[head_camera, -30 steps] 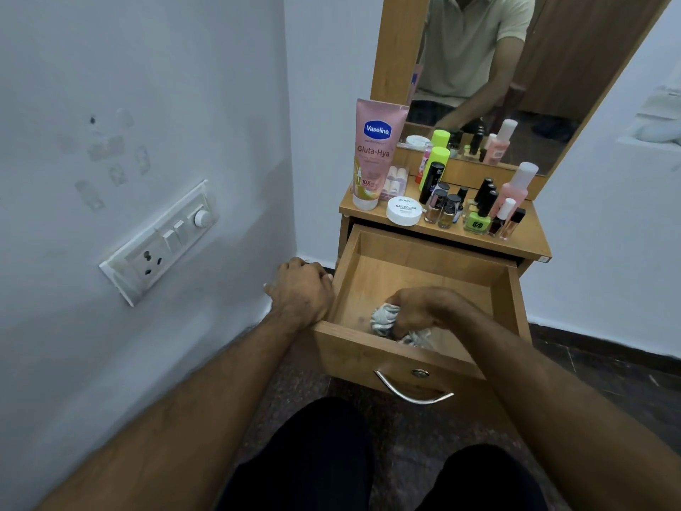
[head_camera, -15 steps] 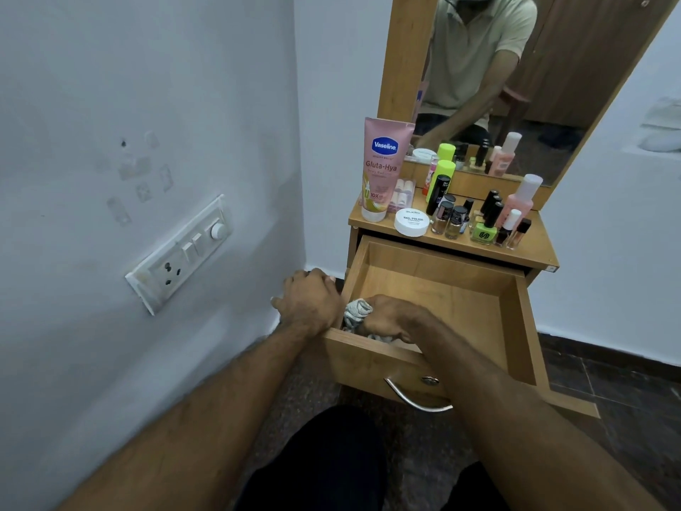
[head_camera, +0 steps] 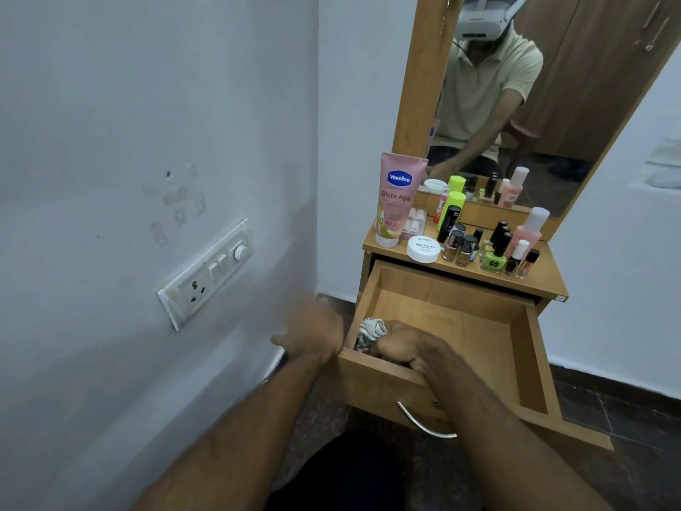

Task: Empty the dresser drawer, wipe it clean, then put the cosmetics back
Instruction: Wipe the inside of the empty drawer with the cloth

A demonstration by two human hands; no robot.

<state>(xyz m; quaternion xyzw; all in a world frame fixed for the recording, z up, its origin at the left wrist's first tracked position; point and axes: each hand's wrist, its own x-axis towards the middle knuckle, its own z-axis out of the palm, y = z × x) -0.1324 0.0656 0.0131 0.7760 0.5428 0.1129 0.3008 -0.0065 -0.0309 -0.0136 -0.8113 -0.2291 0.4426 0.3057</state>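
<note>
The drawer stands pulled out from the dresser, its wooden floor bare apart from what the right hand holds. The right hand reaches over the front panel into the near-left corner, fingers curled round a bunched white-and-grey cloth and pressing it against the drawer's left wall and floor. The left hand hangs just outside the drawer's left wall, near the front corner; it is blurred, so I cannot tell whether its fingers are spread or together, nor whether it touches the wood, though no object shows in it. A curved metal handle sits on the drawer front, partly hidden by the right forearm. The cosmetics are all up on the dresser top, against the mirror: a tall pink tube stands upright at the left end, a flat white jar lies near the front edge just right of it, a green-capped bottle stands behind, a cluster of small dark-capped polish bottles fills the middle, a green polish bottle sits toward the right, and a pink bottle with a white cap rises behind it. On the left wall is a white switch plate.
</note>
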